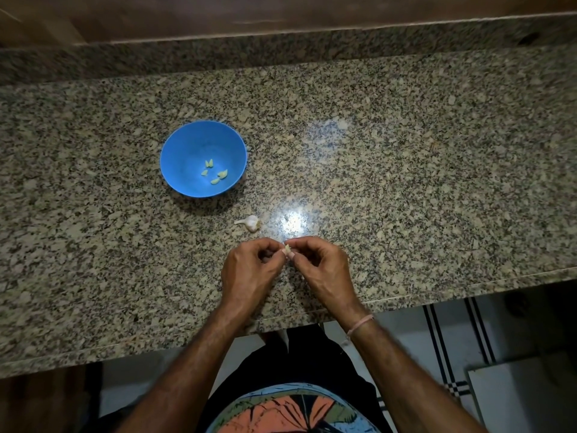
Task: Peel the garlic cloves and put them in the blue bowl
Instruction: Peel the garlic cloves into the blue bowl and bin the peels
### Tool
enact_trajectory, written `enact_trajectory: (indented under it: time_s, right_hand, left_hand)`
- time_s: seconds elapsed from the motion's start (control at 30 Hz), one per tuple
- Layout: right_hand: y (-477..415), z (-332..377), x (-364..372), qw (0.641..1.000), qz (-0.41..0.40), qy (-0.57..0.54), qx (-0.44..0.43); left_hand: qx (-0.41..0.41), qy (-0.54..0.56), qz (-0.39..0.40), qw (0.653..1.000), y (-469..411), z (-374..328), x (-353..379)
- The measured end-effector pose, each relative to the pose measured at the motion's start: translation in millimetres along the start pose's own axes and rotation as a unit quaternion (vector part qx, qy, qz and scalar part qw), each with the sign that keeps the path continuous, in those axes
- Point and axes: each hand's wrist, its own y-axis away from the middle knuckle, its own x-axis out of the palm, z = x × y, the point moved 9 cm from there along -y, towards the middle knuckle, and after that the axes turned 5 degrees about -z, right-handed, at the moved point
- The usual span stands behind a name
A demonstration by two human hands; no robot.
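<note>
A blue bowl (187, 145) stands on the granite counter, left of centre, with several pale peeled cloves (215, 174) lying in its bottom. A small white garlic bulb (250, 222) rests on the counter just below and to the right of the bowl. Near the front edge my left hand (249, 273) and my right hand (318, 270) meet fingertip to fingertip. Both pinch one small garlic clove (287, 249) between them, and most of the clove is hidden by the fingers.
The speckled granite counter (406, 182) runs across the whole view, with a raised back ledge and a wooden wall behind it. Its front edge crosses below my wrists. A tiled floor with dark stripes (443, 339) shows below right.
</note>
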Motion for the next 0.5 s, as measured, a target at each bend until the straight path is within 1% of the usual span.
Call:
enact_trajectory:
  time_s: [0.13,0.3,0.4,0.5]
  right_hand:
    - [-0.6,0.5,0.2,1.000,0.001,-0.002,0.000]
    - [-0.6,2.8,4.8,1.000,0.024,0.008,-0.010]
    - [-0.6,7.0,7.9,0.999,0.043,-0.009,-0.015]
    - [-2.1,0.8,7.8,0.998,0.039,-0.046,0.011]
  left_hand:
    - [-0.010,0.026,0.013,1.000,-1.4,4.5,0.8]
    - [-0.010,0.002,0.002,1.000,-2.7,4.7,-1.5]
    - [-0.013,-0.010,-0.002,1.000,-3.4,4.4,-0.8]
    - [-0.028,-0.004,0.001,1.000,-4.2,7.6,1.2]
